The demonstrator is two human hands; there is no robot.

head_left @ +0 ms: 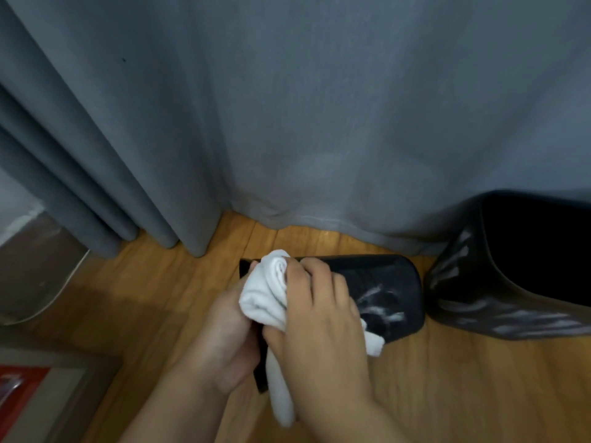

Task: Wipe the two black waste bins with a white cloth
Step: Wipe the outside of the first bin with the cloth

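The cloth (265, 292) is white terry, soft and nubby, bunched into thick folds. The bin (387, 289) lying on its side on the floor looks like matt black plastic, its side finely ribbed and smeared with pale, chalky streaks (dust or residue, hard to tell which). The second bin (473, 282), at the right edge of the floor, is the same dark plastic, with moulded ridges that catch a dull sheen. The floor (463, 378) is warm wood-grain planking with a low satin finish. The curtain (287, 123) is heavy grey woven fabric, matt and smooth, hanging in deep folds.
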